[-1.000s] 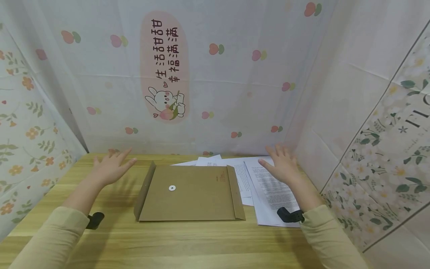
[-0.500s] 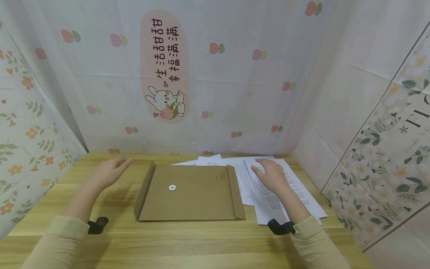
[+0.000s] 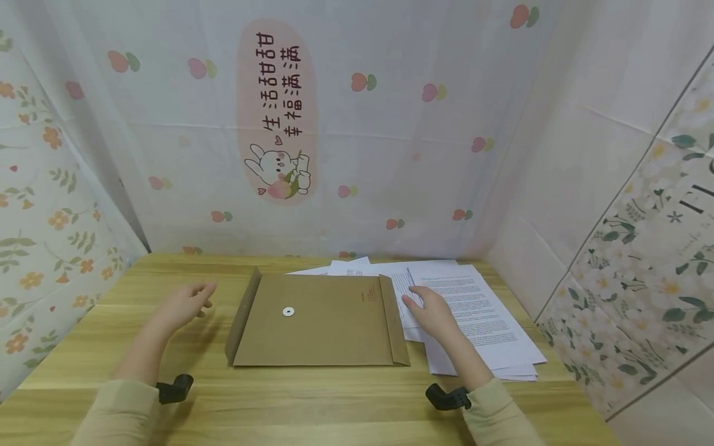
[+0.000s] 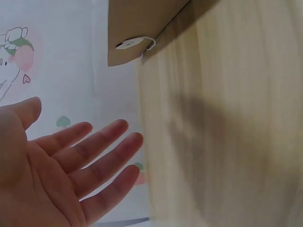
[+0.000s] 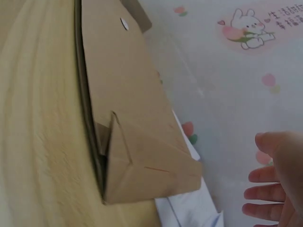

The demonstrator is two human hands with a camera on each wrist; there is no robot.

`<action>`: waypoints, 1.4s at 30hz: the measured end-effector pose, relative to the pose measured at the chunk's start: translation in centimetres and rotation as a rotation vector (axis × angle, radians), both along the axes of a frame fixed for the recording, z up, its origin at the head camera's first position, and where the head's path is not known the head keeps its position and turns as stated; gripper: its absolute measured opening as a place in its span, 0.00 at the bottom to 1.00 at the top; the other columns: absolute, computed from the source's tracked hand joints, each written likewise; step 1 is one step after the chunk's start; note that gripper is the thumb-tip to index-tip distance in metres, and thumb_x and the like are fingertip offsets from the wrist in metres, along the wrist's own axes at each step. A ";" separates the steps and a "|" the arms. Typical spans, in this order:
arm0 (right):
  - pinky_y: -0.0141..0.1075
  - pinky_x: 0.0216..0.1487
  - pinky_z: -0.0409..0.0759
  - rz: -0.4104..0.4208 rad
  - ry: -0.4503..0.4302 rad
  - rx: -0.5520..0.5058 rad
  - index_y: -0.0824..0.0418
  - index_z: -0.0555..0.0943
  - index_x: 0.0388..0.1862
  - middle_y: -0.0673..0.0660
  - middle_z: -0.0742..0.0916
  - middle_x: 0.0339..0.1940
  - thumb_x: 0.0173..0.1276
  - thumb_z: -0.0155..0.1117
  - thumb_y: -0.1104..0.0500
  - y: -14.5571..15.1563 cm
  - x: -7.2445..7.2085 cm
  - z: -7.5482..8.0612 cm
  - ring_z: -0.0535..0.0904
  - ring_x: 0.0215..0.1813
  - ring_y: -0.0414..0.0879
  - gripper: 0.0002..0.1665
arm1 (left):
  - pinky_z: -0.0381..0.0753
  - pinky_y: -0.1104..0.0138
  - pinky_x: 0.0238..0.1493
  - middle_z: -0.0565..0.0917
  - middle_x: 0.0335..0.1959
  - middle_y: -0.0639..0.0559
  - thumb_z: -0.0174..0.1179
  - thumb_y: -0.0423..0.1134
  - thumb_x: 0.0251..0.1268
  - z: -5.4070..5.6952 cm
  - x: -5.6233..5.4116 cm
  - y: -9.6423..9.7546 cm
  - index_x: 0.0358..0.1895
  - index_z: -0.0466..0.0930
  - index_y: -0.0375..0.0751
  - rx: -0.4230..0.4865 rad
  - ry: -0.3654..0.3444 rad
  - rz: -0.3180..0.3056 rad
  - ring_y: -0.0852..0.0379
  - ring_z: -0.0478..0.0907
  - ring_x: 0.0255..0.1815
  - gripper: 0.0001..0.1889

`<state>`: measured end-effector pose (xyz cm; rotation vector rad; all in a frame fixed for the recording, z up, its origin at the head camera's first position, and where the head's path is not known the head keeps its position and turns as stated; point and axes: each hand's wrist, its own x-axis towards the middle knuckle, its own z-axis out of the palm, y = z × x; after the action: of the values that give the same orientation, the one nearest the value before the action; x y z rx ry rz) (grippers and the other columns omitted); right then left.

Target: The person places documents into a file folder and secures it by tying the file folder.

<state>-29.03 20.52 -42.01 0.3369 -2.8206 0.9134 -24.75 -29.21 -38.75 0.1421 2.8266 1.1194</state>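
Note:
A brown kraft document envelope (image 3: 323, 328) lies flat mid-table, a white button disc (image 3: 288, 311) on its face and a raised flap (image 3: 243, 319) along its left side. My left hand (image 3: 184, 308) hovers left of that flap with relaxed fingers; the left wrist view shows its palm bare. Above the left edge of the printed sheets (image 3: 474, 310) is my right hand (image 3: 431, 311), just off the envelope's right flap (image 5: 151, 165), thumb and fingers apart and nothing between them. More sheets (image 3: 351, 267) stick out from behind the envelope, mostly hidden by it.
The wooden table (image 3: 312, 409) runs back to a white printed curtain (image 3: 390, 155). Floral cloth panels (image 3: 50, 248) close in the left and right sides. Each wrist carries a black camera mount (image 3: 175, 389).
Both hands have come down and nearer the body from a raised, spread pose. My right hand has also shifted left, towards the envelope. Envelope and sheets stay put.

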 end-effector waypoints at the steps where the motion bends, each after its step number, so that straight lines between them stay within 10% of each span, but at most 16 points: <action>1: 0.56 0.64 0.64 -0.002 -0.013 -0.013 0.69 0.73 0.62 0.68 0.76 0.62 0.73 0.55 0.48 -0.2 0.1 -0.2 0.67 0.66 0.64 0.29 | 0.76 0.42 0.46 0.76 0.51 0.25 0.31 0.60 0.76 -0.2 0.0 0.0 0.65 0.54 0.14 0.030 -0.018 -0.002 0.36 0.79 0.44 0.42; 14: 0.56 0.62 0.67 0.071 -0.081 -0.129 0.72 0.69 0.65 0.69 0.76 0.62 0.73 0.55 0.51 -2.8 1.1 -2.8 0.68 0.65 0.65 0.30 | 0.82 0.55 0.41 0.75 0.51 0.23 0.34 0.52 0.78 -3.2 0.2 1.1 0.65 0.49 0.12 0.258 -0.109 0.062 0.39 0.79 0.44 0.38; 42: 0.59 0.67 0.57 0.122 -0.078 -0.157 0.76 0.64 0.66 0.74 0.71 0.64 0.71 0.59 0.53 -4.0 1.1 -5.1 0.61 0.68 0.69 0.35 | 0.78 0.55 0.52 0.63 0.64 0.23 0.38 0.51 0.78 -5.1 0.6 3.7 0.68 0.48 0.15 0.495 -0.192 0.051 0.33 0.69 0.61 0.36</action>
<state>-27.98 16.54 -47.08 0.4653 -2.8000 1.1903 -24.10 -25.56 -43.83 -0.0041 2.3495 1.7206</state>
